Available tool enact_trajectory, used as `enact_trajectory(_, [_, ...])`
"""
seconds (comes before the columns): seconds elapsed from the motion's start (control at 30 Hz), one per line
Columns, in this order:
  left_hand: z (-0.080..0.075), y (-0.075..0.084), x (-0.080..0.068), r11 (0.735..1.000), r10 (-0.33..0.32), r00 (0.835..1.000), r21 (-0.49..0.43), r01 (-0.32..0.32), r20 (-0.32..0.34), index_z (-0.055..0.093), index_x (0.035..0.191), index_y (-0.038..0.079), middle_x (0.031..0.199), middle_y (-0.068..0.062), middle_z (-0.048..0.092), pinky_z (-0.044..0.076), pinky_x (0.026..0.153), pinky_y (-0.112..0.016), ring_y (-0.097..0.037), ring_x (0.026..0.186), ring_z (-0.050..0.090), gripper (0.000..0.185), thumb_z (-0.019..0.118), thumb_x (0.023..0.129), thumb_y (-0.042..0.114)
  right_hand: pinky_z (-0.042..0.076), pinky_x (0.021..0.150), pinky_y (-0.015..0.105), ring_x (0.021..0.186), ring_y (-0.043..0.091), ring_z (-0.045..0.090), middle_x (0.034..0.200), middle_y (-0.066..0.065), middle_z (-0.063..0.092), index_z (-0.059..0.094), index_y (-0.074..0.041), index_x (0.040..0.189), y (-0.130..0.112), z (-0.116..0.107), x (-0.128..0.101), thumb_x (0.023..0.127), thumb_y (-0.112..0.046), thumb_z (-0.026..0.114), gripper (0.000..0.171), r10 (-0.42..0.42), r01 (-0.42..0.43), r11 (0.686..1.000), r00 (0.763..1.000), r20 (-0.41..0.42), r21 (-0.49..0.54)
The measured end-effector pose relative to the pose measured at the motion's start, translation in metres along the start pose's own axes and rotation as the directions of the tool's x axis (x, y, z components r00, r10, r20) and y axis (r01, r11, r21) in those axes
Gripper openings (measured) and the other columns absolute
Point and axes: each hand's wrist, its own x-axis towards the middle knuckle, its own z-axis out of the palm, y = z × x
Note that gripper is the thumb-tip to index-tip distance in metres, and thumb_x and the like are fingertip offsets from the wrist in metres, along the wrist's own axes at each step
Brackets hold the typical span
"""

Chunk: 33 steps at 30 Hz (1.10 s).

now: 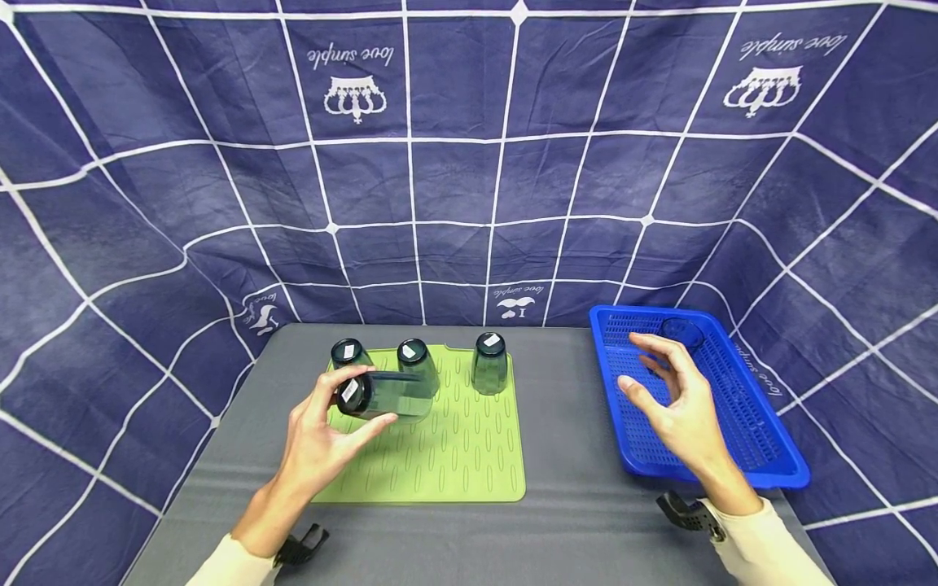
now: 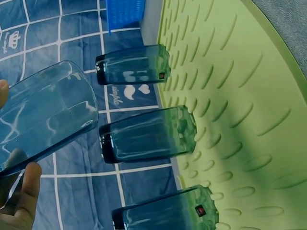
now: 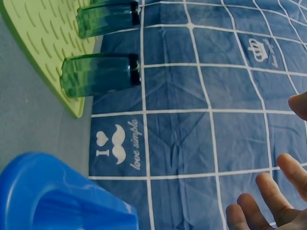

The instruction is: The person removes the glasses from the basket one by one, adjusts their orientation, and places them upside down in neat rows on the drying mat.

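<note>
My left hand (image 1: 313, 443) grips a tinted drinking glass (image 1: 401, 395) between thumb and fingers. This glass lies nearly sideways in the air over the green mat (image 1: 454, 464), its dark base to the left and its mouth to the right. Three similar glasses stand upside down along the mat's back edge: a left one (image 1: 348, 352), a middle one (image 1: 421, 366) and a right one (image 1: 489, 368). Over the blue basket (image 1: 614, 407), my right hand (image 1: 681, 411) has its fingers spread and loosely bent, holding nothing. Another glass (image 1: 681, 332) sits in the basket's far corner.
A grey cloth (image 1: 564, 439) covers the table, with a strip of it between mat and basket. A blue fabric backdrop (image 1: 454, 179) with white grid lines rises behind and at both sides. Black straps (image 1: 685, 514) circle both wrists.
</note>
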Motion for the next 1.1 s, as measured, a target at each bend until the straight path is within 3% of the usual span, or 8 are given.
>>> enact_trajectory(0.17, [-0.003,-0.005,-0.001,1.000,-0.009,1.000,0.021,0.009,-0.003,0.075,0.146,0.006,0.134,-0.010,0.086,0.051,0.117,-0.010,0.008,0.134,0.072,0.079,0.110,0.079,0.031,0.052,0.125,0.017,0.148,0.005,0.065,0.153,0.001,0.069,0.065,0.009,0.153,0.003,-0.003,0.001,0.092,0.022,0.080,0.064,0.012,-0.012,0.998,1.000,-0.007,-0.060])
enact_trajectory(0.5, [-0.010,-0.013,-0.002,0.999,-0.008,1.000,0.052,0.008,-0.004,0.078,0.146,0.009,0.135,-0.009,0.085,0.049,0.120,-0.009,0.009,0.138,0.069,0.076,0.104,0.087,0.050,0.051,0.122,0.012,0.146,0.001,0.063,0.149,-0.012,0.068,0.067,0.006,0.154,0.010,-0.011,0.004,0.093,0.019,0.082,0.064,0.045,-0.049,0.993,0.998,-0.039,-0.106])
enact_trajectory(0.8, [-0.017,-0.019,-0.006,0.993,-0.047,0.999,0.107,0.047,-0.003,0.079,0.147,0.014,0.136,-0.009,0.085,0.047,0.119,-0.006,0.015,0.139,0.065,0.086,0.111,0.067,0.013,0.051,0.120,0.010,0.143,0.000,0.063,0.146,-0.014,0.067,0.068,0.004,0.153,0.015,-0.022,0.007,0.093,0.016,0.084,0.063,0.077,-0.087,0.985,0.995,-0.069,-0.149])
enact_trajectory(1.1, [-0.024,-0.027,-0.013,0.979,-0.142,0.989,0.152,0.136,0.027,0.078,0.148,0.016,0.138,-0.012,0.084,0.045,0.113,-0.002,0.020,0.137,0.061,0.087,0.114,0.069,0.015,0.050,0.119,0.006,0.140,-0.005,0.062,0.143,-0.016,0.067,0.070,0.002,0.151,0.022,-0.033,0.009,0.093,0.012,0.087,0.061,0.088,-0.107,0.971,0.991,-0.098,-0.213])
